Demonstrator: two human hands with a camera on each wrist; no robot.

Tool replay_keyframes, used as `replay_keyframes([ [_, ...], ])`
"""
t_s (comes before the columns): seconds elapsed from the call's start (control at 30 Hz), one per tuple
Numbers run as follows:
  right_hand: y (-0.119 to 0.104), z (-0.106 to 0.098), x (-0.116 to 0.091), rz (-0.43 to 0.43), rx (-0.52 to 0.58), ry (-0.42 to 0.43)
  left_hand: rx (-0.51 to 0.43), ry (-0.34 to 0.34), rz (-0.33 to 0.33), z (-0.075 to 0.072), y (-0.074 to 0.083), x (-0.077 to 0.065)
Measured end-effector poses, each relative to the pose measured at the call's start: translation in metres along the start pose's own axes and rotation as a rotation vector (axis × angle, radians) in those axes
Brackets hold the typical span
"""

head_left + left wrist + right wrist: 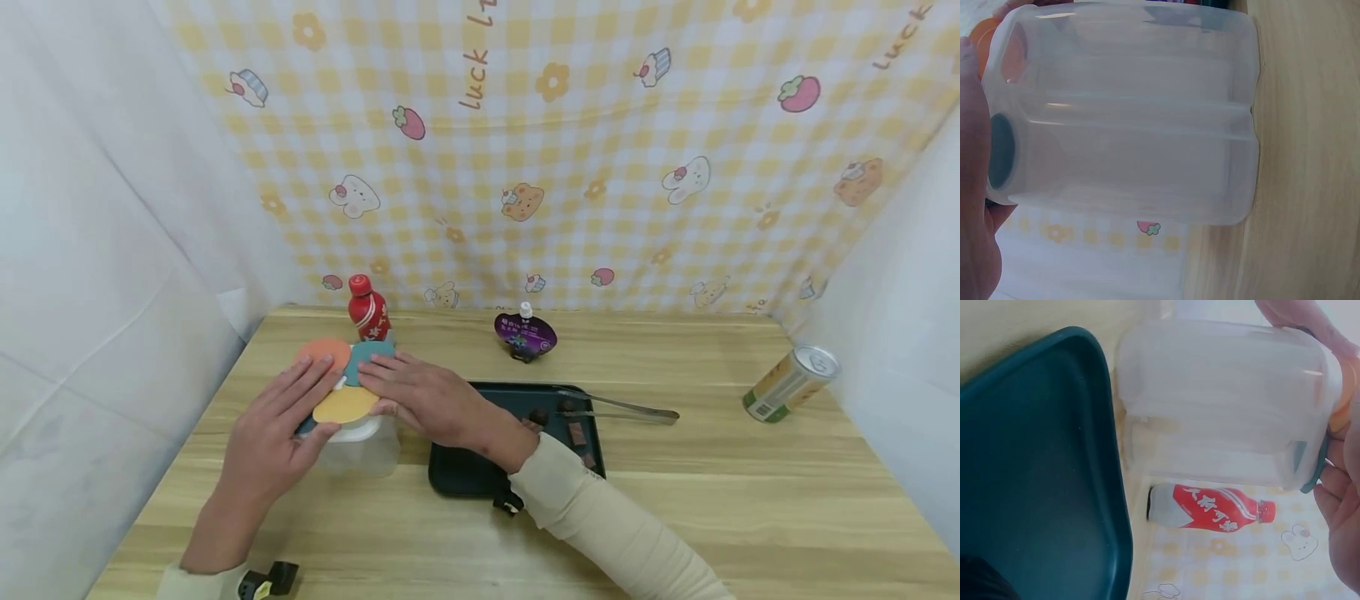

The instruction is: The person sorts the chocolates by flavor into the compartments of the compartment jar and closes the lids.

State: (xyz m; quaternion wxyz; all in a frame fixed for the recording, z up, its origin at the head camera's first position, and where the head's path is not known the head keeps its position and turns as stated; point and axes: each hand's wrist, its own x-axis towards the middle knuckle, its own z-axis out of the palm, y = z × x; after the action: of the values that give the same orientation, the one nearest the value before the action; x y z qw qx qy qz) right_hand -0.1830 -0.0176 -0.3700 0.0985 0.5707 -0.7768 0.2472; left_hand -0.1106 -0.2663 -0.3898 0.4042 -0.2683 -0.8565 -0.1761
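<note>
So both hands are flat-fingered on the lids of the clear plastic container [363, 454], which stands on the left part of the bench [712, 525]. The left hand [273, 425] has its fingers stretched over the orange lid [326, 352], the right hand [438, 400] over the teal lid [367, 352], near each other but apart (yellow lid [347, 405] peeking out between them). Red-capped bottle [369, 312] right behind, dark green tray [461, 479] just to the right with chocolate pieces [576, 433] and metal tongs [622, 410] across its edge, purple spouted pouch [528, 333] further back, drinks can [787, 387] way off right
</note>
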Motion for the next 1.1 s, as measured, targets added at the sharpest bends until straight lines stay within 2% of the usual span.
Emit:
replay_keyframes([
  [0.27,-0.004,-0.006,0.007,0.084,0.059,-0.037,-0.025,-0.045,-0.056,-0.004,0.001,-0.002],
  [0.53,-0.002,-0.014,0.016,0.139,0.120,-0.030,-0.093,0.001,0.025,-0.003,-0.003,0.007],
  [0.63,-0.002,-0.016,0.019,0.144,0.113,0.012,-0.149,0.009,0.027,-0.002,-0.005,0.007],
  [0.83,-0.003,-0.014,0.023,0.190,0.133,0.155,-0.308,0.010,-0.017,0.000,-0.008,0.006],
  [0.93,-0.003,-0.012,0.024,0.201,0.154,0.188,-0.327,-0.004,-0.064,-0.001,-0.007,0.006],
  [1.1,-0.004,-0.011,0.024,0.208,0.182,0.193,-0.325,-0.032,-0.124,-0.003,-0.007,0.004],
])
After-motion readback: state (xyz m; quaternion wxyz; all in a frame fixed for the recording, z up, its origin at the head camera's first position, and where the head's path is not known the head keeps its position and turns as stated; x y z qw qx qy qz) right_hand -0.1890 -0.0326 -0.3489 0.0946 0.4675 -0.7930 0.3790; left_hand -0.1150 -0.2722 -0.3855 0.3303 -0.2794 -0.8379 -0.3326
